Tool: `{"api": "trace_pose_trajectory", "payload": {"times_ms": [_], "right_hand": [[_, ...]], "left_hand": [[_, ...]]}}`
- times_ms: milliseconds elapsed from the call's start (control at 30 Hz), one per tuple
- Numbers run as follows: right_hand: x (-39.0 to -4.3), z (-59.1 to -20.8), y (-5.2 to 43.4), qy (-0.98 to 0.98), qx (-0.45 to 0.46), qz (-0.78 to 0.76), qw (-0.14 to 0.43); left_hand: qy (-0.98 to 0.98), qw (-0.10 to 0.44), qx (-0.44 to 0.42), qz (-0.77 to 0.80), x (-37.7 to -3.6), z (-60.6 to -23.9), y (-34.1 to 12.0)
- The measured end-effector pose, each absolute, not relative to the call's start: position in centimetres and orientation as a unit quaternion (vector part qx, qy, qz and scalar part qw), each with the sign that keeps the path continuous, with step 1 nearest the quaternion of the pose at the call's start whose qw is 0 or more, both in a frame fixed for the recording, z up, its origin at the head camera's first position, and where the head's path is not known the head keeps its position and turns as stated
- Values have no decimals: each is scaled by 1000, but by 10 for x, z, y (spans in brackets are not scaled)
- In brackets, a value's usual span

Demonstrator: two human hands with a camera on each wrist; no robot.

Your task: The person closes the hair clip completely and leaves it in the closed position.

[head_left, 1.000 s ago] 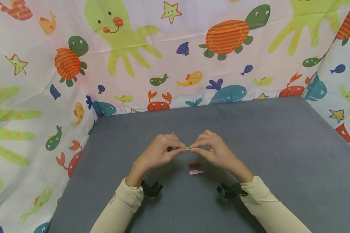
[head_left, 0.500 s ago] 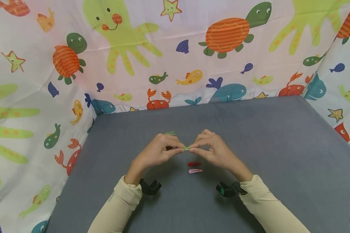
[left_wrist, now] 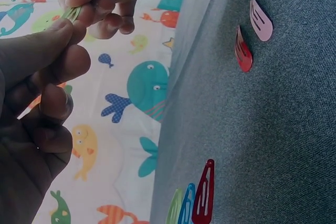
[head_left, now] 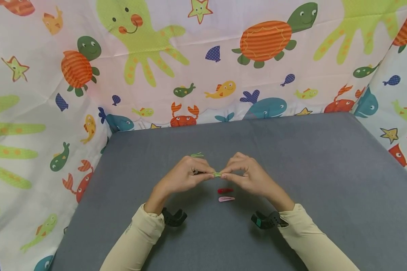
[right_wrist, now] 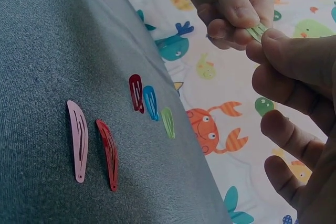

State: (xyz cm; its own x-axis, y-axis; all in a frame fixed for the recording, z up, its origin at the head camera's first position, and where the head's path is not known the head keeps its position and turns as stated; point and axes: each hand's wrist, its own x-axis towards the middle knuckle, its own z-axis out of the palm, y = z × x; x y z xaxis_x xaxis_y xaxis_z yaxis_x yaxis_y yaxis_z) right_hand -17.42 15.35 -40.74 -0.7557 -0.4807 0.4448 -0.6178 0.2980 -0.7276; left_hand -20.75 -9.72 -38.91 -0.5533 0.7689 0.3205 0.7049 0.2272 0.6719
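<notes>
Green hair clip (head_left: 217, 174) is being pinched at either end by the left hand (head_left: 184, 177) and right hand (head_left: 249, 175) above the grey table (head_left: 325, 180).

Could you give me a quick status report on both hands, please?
Left hand and right hand both pinch the green hair clip above the table. Nothing in the way.

1. The table (head_left: 325, 180) in the lower half of the frame wears a grey woven cloth, matt and finely textured.
2. The backdrop (head_left: 203, 56) across the top is thin printed fabric, smooth with soft creases.
3. The red clip (right_wrist: 107, 153) and pink clip (right_wrist: 77, 139) at lower left look like painted metal, smooth with a slight sheen.
4. The sleeves (head_left: 135, 241) are matt beige knit.
</notes>
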Motion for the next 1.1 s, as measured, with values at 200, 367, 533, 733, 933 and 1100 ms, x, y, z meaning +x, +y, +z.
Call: {"api": "trace_pose_trajectory", "payload": {"times_ms": [200, 367, 533, 733, 933, 1100], "right_hand": [[-175, -407, 155, -800, 344, 490, 46], [-174, -406, 156, -800, 337, 495, 26], [-174, -406, 157, -793, 331, 512, -8], [-175, -407, 157, -805, 292, 516, -38], [-173, -407, 156, -809, 264, 524, -44], [-172, -406, 156, -804, 258, 534, -50]], "left_hand": [[780, 46, 474, 407, -207, -389, -97], [794, 45, 465, 390, -204, -386, -95], [811, 60, 437, 384, -201, -383, -94], [827, 48, 420, 372, -199, -384, -92], [849, -29, 419, 321, -196, -387, -88], [851, -82, 424, 297, -195, -388, -85]]}}
